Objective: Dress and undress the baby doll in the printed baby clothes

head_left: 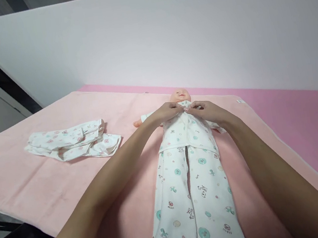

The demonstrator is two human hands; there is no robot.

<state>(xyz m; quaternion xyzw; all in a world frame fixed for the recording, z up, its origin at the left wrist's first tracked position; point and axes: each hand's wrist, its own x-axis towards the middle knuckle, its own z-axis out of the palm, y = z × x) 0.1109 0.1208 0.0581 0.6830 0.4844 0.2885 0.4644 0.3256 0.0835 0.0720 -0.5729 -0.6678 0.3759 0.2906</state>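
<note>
A baby doll [179,94] lies on its back on a pink blanket [50,182], head away from me. It wears a white printed top [187,130] and matching white trousers [191,203] with green and pink prints. My left hand [168,111] and my right hand [206,110] meet at the doll's chest just below its chin. Both hands pinch the top's collar edges with their fingers closed on the cloth.
A second set of white baby clothes with pink prints [73,142] lies crumpled on the blanket to the left. A brighter pink mat [309,126] shows to the right. A white wall [163,33] stands behind. The table's edge drops off at the near left.
</note>
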